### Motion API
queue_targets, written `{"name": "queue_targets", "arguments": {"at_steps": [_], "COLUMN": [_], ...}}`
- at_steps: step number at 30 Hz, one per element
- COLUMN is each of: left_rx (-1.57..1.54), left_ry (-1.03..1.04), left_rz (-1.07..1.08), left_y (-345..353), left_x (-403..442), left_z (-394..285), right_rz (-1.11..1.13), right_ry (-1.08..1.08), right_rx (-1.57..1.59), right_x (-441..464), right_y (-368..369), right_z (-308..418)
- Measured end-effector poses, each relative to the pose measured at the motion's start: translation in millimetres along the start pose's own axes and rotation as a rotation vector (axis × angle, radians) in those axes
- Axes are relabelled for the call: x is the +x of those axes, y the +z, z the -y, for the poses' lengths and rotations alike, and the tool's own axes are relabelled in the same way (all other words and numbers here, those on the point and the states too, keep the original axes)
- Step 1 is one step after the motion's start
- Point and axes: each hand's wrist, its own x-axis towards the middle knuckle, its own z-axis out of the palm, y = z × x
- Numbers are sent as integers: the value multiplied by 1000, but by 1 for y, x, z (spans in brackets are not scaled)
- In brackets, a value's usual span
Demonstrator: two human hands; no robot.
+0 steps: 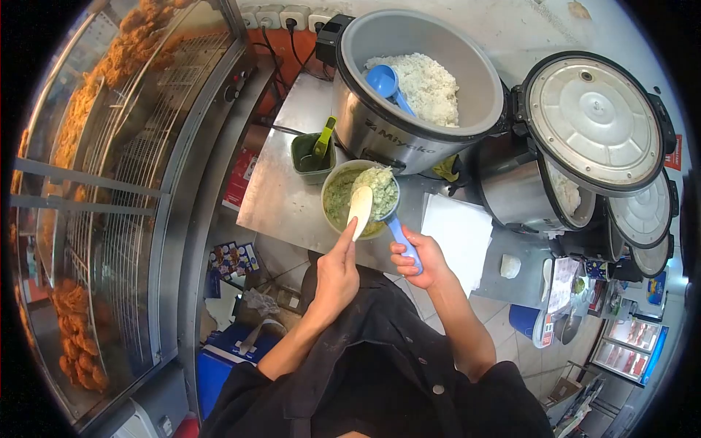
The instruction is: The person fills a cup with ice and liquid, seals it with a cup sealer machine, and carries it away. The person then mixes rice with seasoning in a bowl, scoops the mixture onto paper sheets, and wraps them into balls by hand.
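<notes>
My left hand (337, 281) is closed round a cream-coloured paddle (360, 208), whose blade presses on greenish rice (378, 182). That rice fills a scoop with a blue handle (404, 244), and the fingers of my right hand (423, 259) are wrapped around the handle. Both tools are over a round bowl (326, 208) holding more green-tinted food. Beside it, at the upper left, stands a square green container (305, 164) with a lime-green utensil (323, 139) in it.
Behind the bowl is a large cooker (365, 124) of white rice (427, 84) with a blue scoop (382, 80). More cookers with raised lids (595, 120) stand right. White paper (453, 241) lies on the metal table (277, 208). A display case (168, 182) of fried food is left.
</notes>
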Motion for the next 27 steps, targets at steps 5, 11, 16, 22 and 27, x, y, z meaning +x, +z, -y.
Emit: {"name": "queue_targets", "arguments": {"at_steps": [5,11,16,22,27], "left_rx": [5,-86,-50,-56,-76], "left_ry": [28,-1,-50,-10,-24], "left_rz": [70,195,203,76,61], "left_y": [12,11,3,-5,5], "left_x": [7,23,32,9,28], "left_z": [7,31,25,11,7], "right_rz": [-317,-411,-422,-437,-436], "right_ry": [-123,-171,-183,-179,-138], "right_rx": [-383,-662,-573,-485,-572], "right_x": [-5,-4,-1,-1,-3], "right_y": [49,55,63,70,73], "right_z": [-15,-21,-15,-20,-29]}}
